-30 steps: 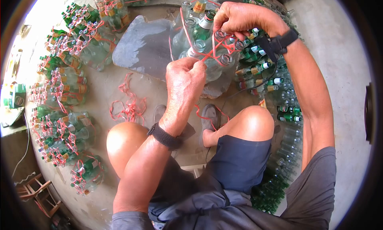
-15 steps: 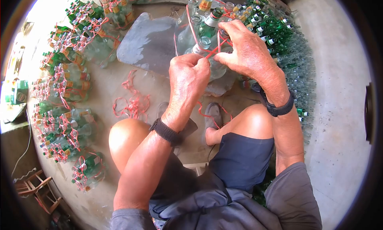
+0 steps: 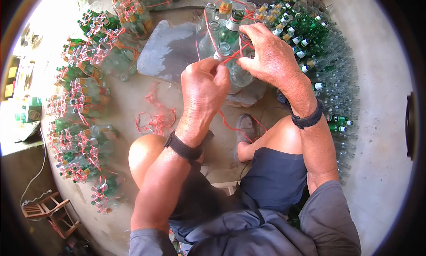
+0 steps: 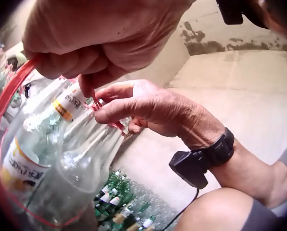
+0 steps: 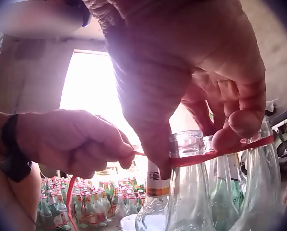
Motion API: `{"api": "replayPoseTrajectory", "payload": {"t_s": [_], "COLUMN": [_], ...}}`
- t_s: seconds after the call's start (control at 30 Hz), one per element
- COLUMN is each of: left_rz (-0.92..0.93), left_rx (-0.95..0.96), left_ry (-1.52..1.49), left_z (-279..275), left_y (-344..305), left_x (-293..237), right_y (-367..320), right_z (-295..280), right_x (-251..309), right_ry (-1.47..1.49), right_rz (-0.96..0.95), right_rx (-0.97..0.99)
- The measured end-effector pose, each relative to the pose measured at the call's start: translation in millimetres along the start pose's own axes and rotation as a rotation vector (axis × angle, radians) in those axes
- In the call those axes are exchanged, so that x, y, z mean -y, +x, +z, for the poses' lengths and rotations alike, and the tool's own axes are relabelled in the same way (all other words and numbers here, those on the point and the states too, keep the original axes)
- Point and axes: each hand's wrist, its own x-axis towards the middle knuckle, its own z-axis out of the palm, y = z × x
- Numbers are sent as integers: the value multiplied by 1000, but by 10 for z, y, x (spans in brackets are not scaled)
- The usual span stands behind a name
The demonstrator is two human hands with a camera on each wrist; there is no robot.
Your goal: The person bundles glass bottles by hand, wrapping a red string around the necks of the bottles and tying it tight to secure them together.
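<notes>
In the head view a cluster of upright glass bottles stands in front of the person, with a green bottle (image 3: 231, 31) among clear ones and red plastic twine (image 3: 212, 34) round their necks. The left hand (image 3: 203, 89) grips a length of this twine in curled fingers at the near side. At the right of the cluster, the right hand (image 3: 275, 56) arches over a clear bottle neck (image 5: 187, 144). Its thumb (image 5: 155, 144) and fingertips hold the twine against the necks on either side, as the right wrist view shows. A loop of twine (image 4: 4, 106) hangs from the left hand.
Tied bottle bundles (image 3: 80, 96) line the floor at left. Many loose bottles (image 3: 330, 85) crowd the right side. A grey slab (image 3: 162, 51) lies beside the cluster, with a tangle of red twine (image 3: 156, 118) nearer the knees. A wooden stool (image 3: 46, 208) is at lower left.
The right hand has come in from beyond the cluster, its wrist lower, and now spans a bottle neck near the left hand. The left hand keeps gripping the twine and has barely moved.
</notes>
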Motion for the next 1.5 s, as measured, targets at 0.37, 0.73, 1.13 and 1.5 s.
{"api": "replayPoseTrajectory", "payload": {"t_s": [0.37, 0.73, 1.13, 1.5], "left_rz": [486, 404, 117, 120], "left_rx": [1, 173, 397, 304], "left_ry": [340, 325, 196, 340], "left_z": [-75, -34, -257, -281], "left_y": [354, 836, 1105, 961], "left_x": [-224, -268, -74, -16], "right_y": [-28, -53, -64, -147], "right_z": [12, 51, 78, 174], "right_x": [10, -17, -34, 31], "right_ry": [29, 84, 73, 67], "right_rz": [21, -49, -86, -103], "right_rx": [33, -67, -88, -208]}}
